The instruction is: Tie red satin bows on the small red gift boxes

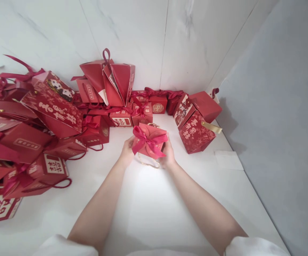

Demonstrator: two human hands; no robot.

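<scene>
A small red gift box (156, 134) with a crimson ribbon bow (147, 141) on its top is between my two hands, over the white table. My left hand (128, 150) is closed on its left side, and my right hand (168, 153) grips its right side. Most of my fingers are hidden by the box. A gold twisted cord handle (149, 164) hangs at the near side of the box. Just beyond it stand small red boxes with bows, one of them a box with a pale character panel (121, 122).
Red gift boxes (27, 142) are heaped at the left. Taller folded red boxes (119, 81) lean by the marble-patterned wall (132, 28). At the right are two larger red boxes (195, 133) and a white card (228, 160) near the table's edge, beside a grey surface (281, 117).
</scene>
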